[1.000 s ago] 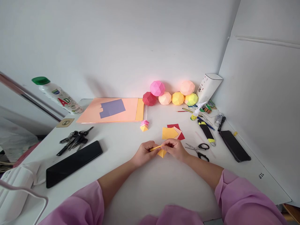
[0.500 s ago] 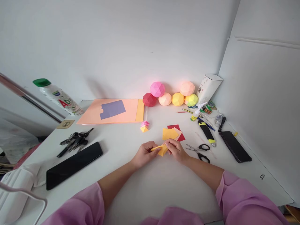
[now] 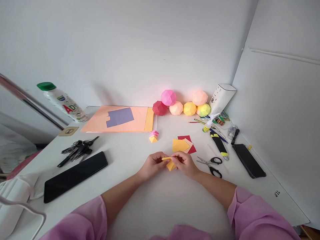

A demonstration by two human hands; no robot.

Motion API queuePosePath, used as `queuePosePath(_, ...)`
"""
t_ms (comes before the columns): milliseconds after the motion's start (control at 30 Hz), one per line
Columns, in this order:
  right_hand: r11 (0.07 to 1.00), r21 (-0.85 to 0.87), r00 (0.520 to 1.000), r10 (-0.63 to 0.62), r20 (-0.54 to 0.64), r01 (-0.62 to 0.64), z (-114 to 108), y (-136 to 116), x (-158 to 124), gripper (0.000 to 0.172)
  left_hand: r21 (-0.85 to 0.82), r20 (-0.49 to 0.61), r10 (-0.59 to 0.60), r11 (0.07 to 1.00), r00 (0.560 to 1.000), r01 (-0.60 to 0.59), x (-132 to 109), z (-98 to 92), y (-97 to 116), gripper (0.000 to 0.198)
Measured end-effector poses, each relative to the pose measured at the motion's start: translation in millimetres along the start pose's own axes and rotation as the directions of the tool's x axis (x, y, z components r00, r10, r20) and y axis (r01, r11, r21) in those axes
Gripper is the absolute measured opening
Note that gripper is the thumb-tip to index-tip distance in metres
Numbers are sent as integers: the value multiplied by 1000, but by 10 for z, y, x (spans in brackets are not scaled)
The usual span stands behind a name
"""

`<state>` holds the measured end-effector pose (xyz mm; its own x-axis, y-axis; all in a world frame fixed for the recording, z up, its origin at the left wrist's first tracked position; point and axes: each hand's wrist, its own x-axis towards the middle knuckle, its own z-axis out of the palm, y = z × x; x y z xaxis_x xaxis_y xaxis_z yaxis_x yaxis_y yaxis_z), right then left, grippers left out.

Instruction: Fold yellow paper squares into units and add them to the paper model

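Observation:
Between both hands is a small piece of orange-yellow paper, partly folded, its lower part angled down. My left hand pinches its left end between thumb and fingers. My right hand grips the right side, thumb on the near face; the fingertips behind the paper are hidden. Just beyond lie flat cut pieces: a yellow paper piece, a peach one and a red paper piece beneath. A small pink-and-yellow folded paper shape stands farther left. Right of my right hand, scissors lie with blades slightly apart.
Faceted paper balls stand along the back wall. Peach sheets bear a purple paper piece. At left are a bottle, keys and a black phone. A glue bottle, cutter and black case lie right.
The paper between my hands has turned, its lower part now pointing more downward. My right fingers have shifted on it. The whole view has tilted slightly.

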<state>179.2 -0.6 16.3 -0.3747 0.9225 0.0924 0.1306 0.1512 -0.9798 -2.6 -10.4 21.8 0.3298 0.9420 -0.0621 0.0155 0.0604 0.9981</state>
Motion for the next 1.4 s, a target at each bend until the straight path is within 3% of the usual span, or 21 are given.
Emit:
queuePosePath(300, 995, -71, 997, -71, -18, 69, -3, 17, -7, 26, -117, -68, -42, 993, 997, 34, 39, -9, -110, 27)
queuePosePath(600, 995, -87, 999, -47, -8, 47, -15, 15, -3, 23, -139, -58, -39, 990, 998, 31, 32, 17, -27, 24)
queuePosePath(1400, 999, 25, 999, 44, -19, -44, -29, 46, 30, 26, -41, -101, -41, 998, 994, 37, -2, -16, 19, 20)
